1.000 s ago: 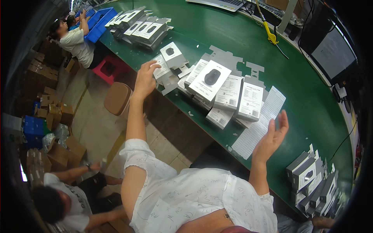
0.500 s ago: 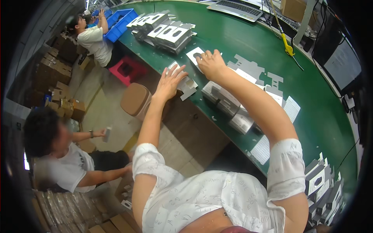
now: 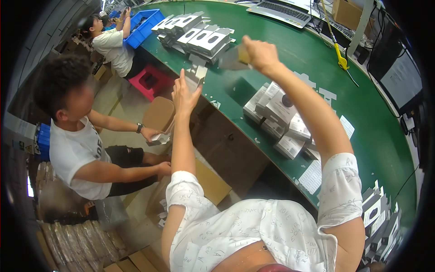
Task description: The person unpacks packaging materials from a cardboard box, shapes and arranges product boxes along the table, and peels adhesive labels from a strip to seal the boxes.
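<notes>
My left hand point(image 3: 184, 96) is at the table's near edge, its fingers around a small white-and-grey carton point(image 3: 195, 75) with raised flaps. My right hand point(image 3: 262, 55) is lifted over the green tabletop, closed on a flat grey box point(image 3: 234, 57) that motion smears; a tan patch shows by the fingers. Beyond both hands stands a stack of white-fronted boxes point(image 3: 208, 40) with dark oval cut-outs. Nearer to me, under my right forearm, is a pile of closed white-and-grey boxes point(image 3: 280, 108).
Flat grey cardboard pieces point(image 3: 327, 94) and a printed sheet point(image 3: 311, 177) lie on the green table point(image 3: 380, 149). A laptop point(image 3: 280, 14), a yellow air gun point(image 3: 340, 58) and a monitor point(image 3: 401, 77) line the far side. A co-worker point(image 3: 86, 163) sits at left, holding a carton; another works beside a blue bin point(image 3: 144, 28).
My right hand has risen with the grey box, uncovering the pile of boxes. My left hand's fingers have drawn in on the small carton. The seated co-worker has leaned closer.
</notes>
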The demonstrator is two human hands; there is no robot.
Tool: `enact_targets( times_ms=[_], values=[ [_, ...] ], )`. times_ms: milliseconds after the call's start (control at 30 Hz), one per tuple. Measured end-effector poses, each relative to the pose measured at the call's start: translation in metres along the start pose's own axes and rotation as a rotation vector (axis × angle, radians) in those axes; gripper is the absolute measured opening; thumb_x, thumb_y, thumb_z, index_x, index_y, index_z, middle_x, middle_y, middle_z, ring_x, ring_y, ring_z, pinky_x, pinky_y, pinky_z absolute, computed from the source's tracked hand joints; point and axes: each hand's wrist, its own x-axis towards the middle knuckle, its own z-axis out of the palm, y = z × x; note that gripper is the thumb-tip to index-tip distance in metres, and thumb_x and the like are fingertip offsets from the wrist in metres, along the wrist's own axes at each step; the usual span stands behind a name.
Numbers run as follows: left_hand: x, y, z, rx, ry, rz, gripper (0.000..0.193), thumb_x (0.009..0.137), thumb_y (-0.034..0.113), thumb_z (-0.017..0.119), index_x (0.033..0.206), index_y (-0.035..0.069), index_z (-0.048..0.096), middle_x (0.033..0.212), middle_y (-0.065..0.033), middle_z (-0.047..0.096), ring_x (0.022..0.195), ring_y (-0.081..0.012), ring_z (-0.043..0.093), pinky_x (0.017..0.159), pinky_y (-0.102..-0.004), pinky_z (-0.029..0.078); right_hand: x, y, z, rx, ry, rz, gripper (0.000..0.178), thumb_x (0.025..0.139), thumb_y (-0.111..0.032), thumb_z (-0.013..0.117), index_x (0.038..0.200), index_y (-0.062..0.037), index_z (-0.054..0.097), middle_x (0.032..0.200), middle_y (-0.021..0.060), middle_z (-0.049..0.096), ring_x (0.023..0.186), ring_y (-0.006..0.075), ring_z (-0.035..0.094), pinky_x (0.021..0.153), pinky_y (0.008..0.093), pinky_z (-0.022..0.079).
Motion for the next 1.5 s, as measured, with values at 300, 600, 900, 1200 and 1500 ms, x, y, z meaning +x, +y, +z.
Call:
enact_targets(
  times_ms=[300,600,900,1200,1500],
  values=[
    [0.060,0.060,0.082,-0.199,-0.072,0.073,0.078,0.076,0.053,0.070,0.136,0.009,0.044,0.124,-0.0203,0.054,0.115,-0.0373,0.052,0.094,-0.0491,0.041,0.002,0.109,-0.058,0.826,-0.231,0.084,0.033,0.078,-0.018,0.066,0.108,-0.0024,0.063,0.084,0.0030,0.066,0.073,0.0108,0.059,0.062,0.0257,0.049],
    [-0.006,0.133,-0.010,-0.610,-0.301,0.504,0.077,0.075,0.028,0.074,0.140,0.007,0.039,0.126,-0.0167,0.051,0.116,-0.0338,0.051,0.096,-0.0394,0.043,-0.020,0.087,-0.014,0.931,-0.440,0.138,0.044,0.080,-0.019,0.068,0.119,-0.0001,0.059,0.097,0.0128,0.067,0.089,0.0193,0.065,0.076,0.0315,0.055],
    [-0.011,0.118,0.028,-0.364,-0.275,0.363,0.082,0.071,0.031,0.072,0.139,0.003,0.036,0.122,-0.0185,0.050,0.113,-0.0359,0.053,0.093,-0.0425,0.044,-0.094,0.134,-0.067,0.866,0.104,0.319,0.038,0.089,-0.025,0.060,0.119,-0.0017,0.060,0.100,0.0128,0.069,0.089,0.0166,0.066,0.078,0.0280,0.050],
    [0.051,0.089,0.099,-0.599,-0.690,0.089,0.042,0.087,0.028,0.061,0.116,-0.003,0.062,0.109,-0.0168,0.066,0.097,-0.0236,0.063,0.085,-0.0329,0.047,-0.205,0.148,-0.106,1.071,0.238,0.507,0.037,0.095,-0.029,0.056,0.123,-0.0052,0.058,0.110,0.0096,0.066,0.100,0.0152,0.062,0.085,0.0269,0.048],
    [0.037,0.106,0.061,-0.001,0.035,0.242,0.043,0.078,0.032,0.069,0.115,0.011,0.061,0.123,-0.0153,0.057,0.109,-0.0342,0.054,0.087,-0.0425,0.046,-0.277,0.169,-0.095,1.013,0.456,0.633,0.027,0.095,-0.018,0.055,0.117,-0.0024,0.061,0.104,0.0093,0.067,0.096,0.0143,0.063,0.081,0.0259,0.048]
  ],
)
